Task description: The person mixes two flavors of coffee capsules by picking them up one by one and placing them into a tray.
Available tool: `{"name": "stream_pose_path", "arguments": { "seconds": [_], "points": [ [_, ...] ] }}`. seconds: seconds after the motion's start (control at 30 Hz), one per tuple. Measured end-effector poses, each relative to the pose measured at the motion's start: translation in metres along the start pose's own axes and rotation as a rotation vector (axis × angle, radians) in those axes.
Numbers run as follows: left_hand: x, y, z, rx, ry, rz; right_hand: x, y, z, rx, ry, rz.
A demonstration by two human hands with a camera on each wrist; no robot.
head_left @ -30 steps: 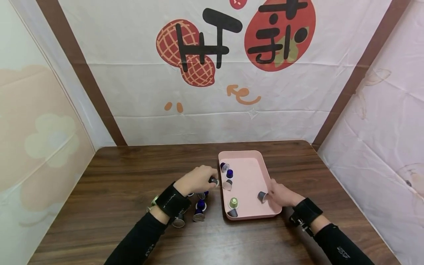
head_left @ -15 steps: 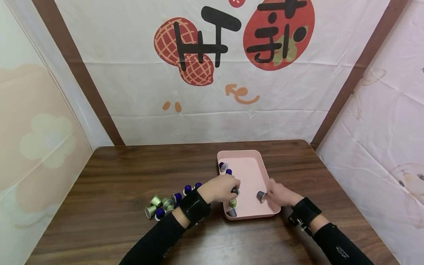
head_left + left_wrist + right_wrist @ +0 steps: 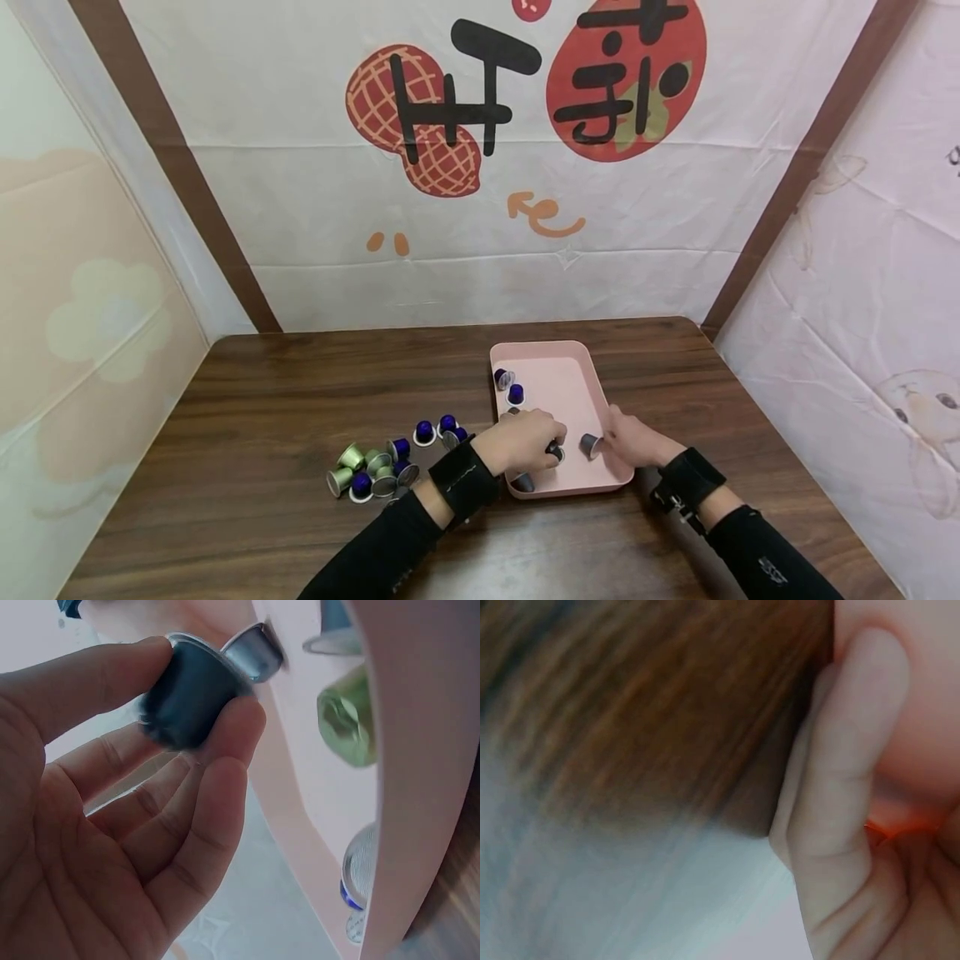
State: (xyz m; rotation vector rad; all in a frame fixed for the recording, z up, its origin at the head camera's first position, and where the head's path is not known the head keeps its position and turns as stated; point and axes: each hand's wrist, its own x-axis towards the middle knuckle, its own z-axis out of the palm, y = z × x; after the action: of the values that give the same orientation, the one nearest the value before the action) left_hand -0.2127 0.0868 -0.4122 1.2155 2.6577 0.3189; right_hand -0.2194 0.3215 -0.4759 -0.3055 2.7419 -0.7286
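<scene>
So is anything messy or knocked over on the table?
Yes. Several coffee capsules lie tipped in a loose heap on the table, outside the pink tray. Nothing looks broken or spilled.

I'm looking into a makeshift recording booth rather than a lived-in room: white cloth backdrop (image 3: 480,167) with cartoon peanut and strawberry prints hangs behind, fabric panels close both sides. One dark wooden table (image 3: 262,417) fills the floor space between them.

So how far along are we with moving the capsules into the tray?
Several capsules already lie in the pink tray. The left hand pinches a dark capsule over it, while the right hand grips the tray's edge. About ten capsules wait on the table.
</scene>
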Motion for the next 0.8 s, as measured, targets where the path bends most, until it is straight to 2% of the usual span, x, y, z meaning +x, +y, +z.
{"name": "stream_pose_path", "arguments": {
  "seconds": [0.23, 0.33, 0.43, 0.67, 0.8],
  "points": [
    [0.000, 0.000, 0.004, 0.014, -0.001, 0.001, 0.000, 0.000, -0.001, 0.008, -0.008, -0.013],
    [-0.005, -0.004, 0.001, -0.005, 0.006, 0.018, -0.002, 0.000, -0.003, 0.004, -0.013, -0.055],
    [-0.012, -0.010, -0.006, -0.020, 0.020, 0.031, -0.002, 0.000, -0.004, 0.001, -0.012, -0.059],
    [-0.035, -0.039, -0.024, -0.039, 0.058, 0.004, 0.001, -0.001, -0.001, 0.015, -0.010, 0.017],
    [-0.051, -0.060, -0.034, -0.055, 0.074, -0.046, 0.000, -0.003, 0.000, 0.017, -0.010, 0.031]
  ]
}}
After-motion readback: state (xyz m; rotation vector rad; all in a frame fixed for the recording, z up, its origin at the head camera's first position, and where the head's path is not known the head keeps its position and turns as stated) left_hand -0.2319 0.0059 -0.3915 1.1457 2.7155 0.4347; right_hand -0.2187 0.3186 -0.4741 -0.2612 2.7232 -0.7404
